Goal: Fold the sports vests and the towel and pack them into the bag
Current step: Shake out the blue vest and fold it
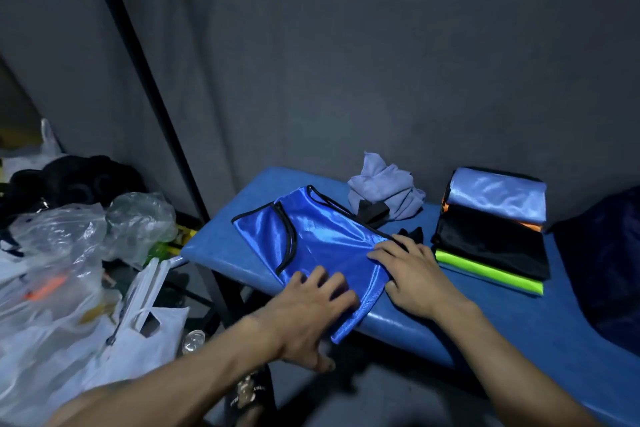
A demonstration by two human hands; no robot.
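Forearms: both reach in from the near edge, toward the padded blue vinyl bench (221, 253).
Bench: it carries all the clothing; its far edge sits against a grey curtain.
Bag: a dark navy fabric bag (602, 270) lies at the right end, likely waiting for the folded pile.
Clutter: clear and white plastic bags (69, 270) heap up on the left, off the bench.
Shiny royal-blue satin vest with black trim (311, 236): spread flat near the bench's left end, its near corner hanging over the edge.
Folded pile: pale-blue, black and lime-green satin vests (491, 229), stacked right of the blue one, look finished.
Crumpled grey-blue towel (384, 191): lies far back, unfolded.
Left hand (311, 308): fingers spread flat, pressing the vest's near hem, apparently to smooth it.
Right hand (412, 270): fingers flat on the vest's right edge, pinning it for a fold; neither hand grips.
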